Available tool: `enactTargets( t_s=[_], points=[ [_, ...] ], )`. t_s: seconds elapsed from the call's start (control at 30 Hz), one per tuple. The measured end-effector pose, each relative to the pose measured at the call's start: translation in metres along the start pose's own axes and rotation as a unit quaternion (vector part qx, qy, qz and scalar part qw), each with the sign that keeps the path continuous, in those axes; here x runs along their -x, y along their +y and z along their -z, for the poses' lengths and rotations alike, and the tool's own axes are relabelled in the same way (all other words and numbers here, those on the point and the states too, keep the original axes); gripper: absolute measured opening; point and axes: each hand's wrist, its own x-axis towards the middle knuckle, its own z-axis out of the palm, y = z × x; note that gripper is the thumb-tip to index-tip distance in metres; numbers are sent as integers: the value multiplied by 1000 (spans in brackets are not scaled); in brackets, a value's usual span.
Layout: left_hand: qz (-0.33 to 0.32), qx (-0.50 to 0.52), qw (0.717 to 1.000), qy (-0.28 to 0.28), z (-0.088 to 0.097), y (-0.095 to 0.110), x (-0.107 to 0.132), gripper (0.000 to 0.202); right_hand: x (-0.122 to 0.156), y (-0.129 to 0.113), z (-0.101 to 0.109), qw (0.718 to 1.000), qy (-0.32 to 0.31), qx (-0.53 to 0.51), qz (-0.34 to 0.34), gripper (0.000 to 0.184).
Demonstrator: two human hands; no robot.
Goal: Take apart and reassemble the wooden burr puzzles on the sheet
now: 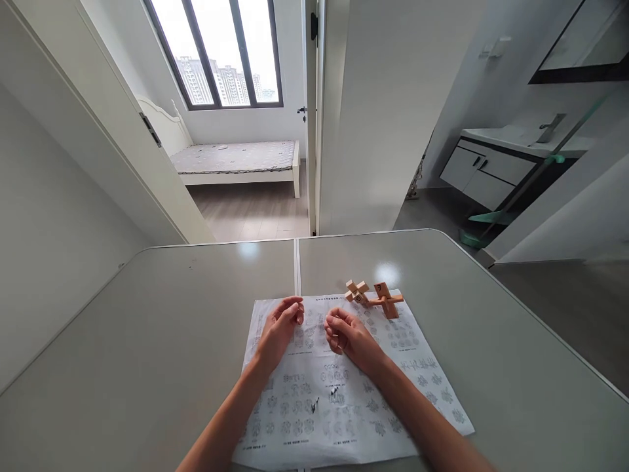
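Note:
A printed instruction sheet point(344, 400) with many small diagrams lies on the grey table point(147, 341). A wooden interlocking puzzle point(374, 298) of crossed bars rests at the sheet's far right corner. My left hand point(279, 330) hovers over the sheet's upper left part, fingers curled loosely with nothing in them. Just to its right is my right hand point(350, 335), fingers also curled inward and empty, a short way in front of the puzzle. Neither hand touches the wood.
The table is two grey halves joined by a seam point(296, 269). Beyond its far edge an open doorway shows a bed point(236, 162) under a window. A washbasin cabinet point(491, 170) and a green mop point(496, 216) stand at the right.

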Motion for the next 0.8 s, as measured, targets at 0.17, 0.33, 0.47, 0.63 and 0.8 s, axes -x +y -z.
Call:
enactTargets(
  t_s=[0.17,0.33,0.47,0.63,0.8],
  points=[
    [-2,-10,1000,7,0,0,-1,26,-3,4,1,1000,-3,9,9,37],
    [-1,-9,1000,7,-1,3,0,23,-4,6,1,1000,-5,10,11,37],
    [1,-6,1000,6,-1,5,1,22,-4,6,0,1000,-5,10,16,38],
    [1,-2,1000,8,0,4,1,22,-4,7,-1,1000,-4,7,19,38],
    [4,4,1000,10,2,2,1,24,-4,10,1,1000,-7,3,16,38]
  ],
)
